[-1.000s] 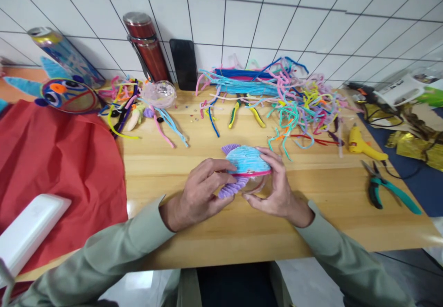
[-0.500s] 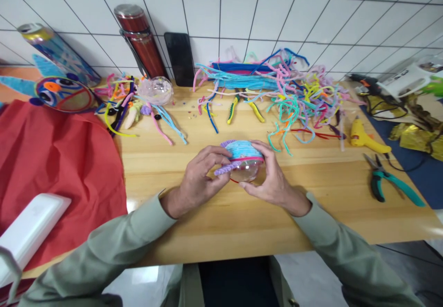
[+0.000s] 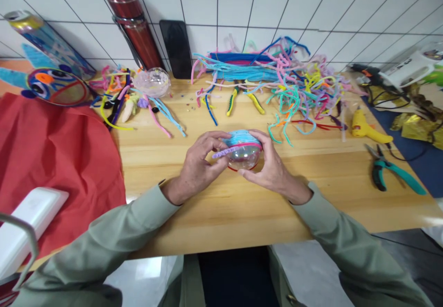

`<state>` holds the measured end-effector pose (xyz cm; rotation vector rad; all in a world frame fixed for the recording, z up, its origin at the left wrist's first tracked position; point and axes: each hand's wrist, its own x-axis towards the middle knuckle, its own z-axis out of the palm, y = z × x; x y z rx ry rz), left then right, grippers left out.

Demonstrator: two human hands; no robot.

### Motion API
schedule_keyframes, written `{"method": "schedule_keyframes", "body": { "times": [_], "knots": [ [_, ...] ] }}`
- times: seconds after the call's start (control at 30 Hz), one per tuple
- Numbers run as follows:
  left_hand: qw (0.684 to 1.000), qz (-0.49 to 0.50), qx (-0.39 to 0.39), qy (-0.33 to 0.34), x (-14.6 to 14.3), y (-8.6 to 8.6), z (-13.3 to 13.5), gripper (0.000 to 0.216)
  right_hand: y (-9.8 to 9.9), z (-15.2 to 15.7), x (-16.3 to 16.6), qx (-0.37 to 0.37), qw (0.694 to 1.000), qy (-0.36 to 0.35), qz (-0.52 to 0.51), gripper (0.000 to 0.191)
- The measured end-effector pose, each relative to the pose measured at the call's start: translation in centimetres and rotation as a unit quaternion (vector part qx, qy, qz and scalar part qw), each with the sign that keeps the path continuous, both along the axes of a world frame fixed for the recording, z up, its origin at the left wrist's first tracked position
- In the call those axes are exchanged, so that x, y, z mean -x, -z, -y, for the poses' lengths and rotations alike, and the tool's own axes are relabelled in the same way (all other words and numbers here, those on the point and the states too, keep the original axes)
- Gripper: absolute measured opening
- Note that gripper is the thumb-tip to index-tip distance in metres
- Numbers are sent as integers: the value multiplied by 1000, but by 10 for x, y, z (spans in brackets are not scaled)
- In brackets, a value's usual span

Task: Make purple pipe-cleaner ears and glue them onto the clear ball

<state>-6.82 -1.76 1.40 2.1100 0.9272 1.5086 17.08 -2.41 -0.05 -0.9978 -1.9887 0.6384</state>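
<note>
Left hand (image 3: 197, 166) and right hand (image 3: 268, 171) clasp a clear ball (image 3: 243, 150) capped with fuzzy blue coils

The ball (image 3: 244, 153) was a clear plastic sphere, its upper half wrapped in light-blue fuzzy wire above a pink band (image 3: 249, 146), with a purple ribbed fin (image 3: 224, 152) jutting left. It sat upright mid-worktop, between back and front edges, cupped by the left hand (image 3: 198, 167) and right hand (image 3: 270, 169).
</note>
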Motion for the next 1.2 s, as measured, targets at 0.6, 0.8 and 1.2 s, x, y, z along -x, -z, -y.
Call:
{"method": "schedule_keyframes", "body": {
  "times": [0.6,0.8,1.2],
  "knots": [
    [998,1,55,3,0,4,-1,11,-11,2,7,28,999,23,-34,78],
    [998,-12,59,0,-1,0,0,12,-24,3,20,47,993,67,-81,52],
    [1000,-8,28,-3,-4,5,1,13,-25,7,41,26,988,127,-87,42]
  ]
}}
